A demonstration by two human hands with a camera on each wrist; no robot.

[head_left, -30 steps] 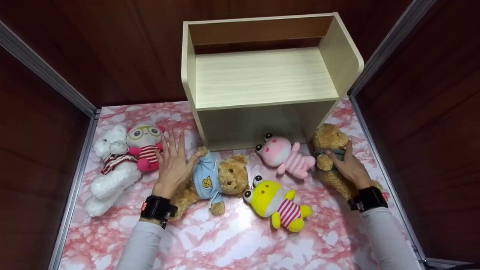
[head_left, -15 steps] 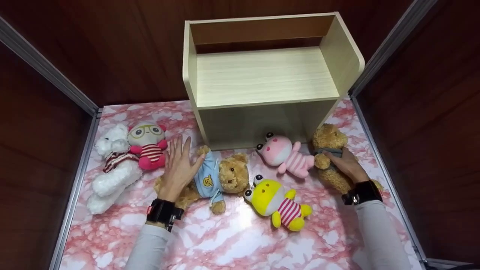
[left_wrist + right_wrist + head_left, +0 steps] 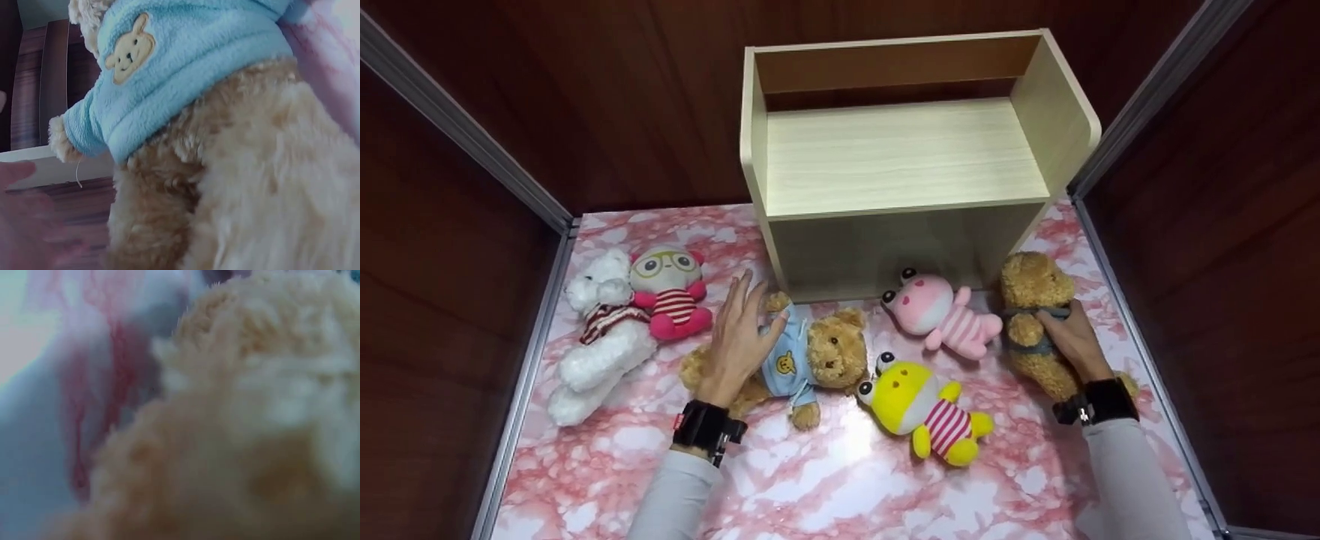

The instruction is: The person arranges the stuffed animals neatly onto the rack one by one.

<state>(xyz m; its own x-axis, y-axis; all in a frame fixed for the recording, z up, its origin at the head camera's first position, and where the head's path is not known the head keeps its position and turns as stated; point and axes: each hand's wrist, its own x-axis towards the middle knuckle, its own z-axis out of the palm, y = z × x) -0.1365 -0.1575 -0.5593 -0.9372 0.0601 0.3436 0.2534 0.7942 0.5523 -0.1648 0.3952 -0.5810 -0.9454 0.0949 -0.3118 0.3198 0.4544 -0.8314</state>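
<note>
My right hand (image 3: 1076, 345) grips a brown teddy bear (image 3: 1037, 279) in a grey top, at the right of the cabinet. The thumb lies across the bear's chest; the other fingers are hidden behind its side. Blurred tan fur (image 3: 242, 439) fills much of the right wrist view. My left hand (image 3: 737, 345) has its fingers extended, above the legs of another teddy bear (image 3: 834, 349) lying on its back. That bear wears a light blue hoodie (image 3: 185, 73) with a bear-face patch, seen close in the left wrist view.
A pale wooden shelf unit (image 3: 907, 161) stands at the back. Left lie a white plush toy (image 3: 604, 364) in a striped sweater and a pink panda doll (image 3: 671, 300) with glasses. A pink frog (image 3: 960, 330) and a yellow frog (image 3: 907, 397) lie between the bears. Dark walls surround the marbled floor.
My left hand has shifted right, away from the panda doll, with its fingers drawn closer together. My right hand's fingers have gone from lying along the bear's side to wrapping behind it.
</note>
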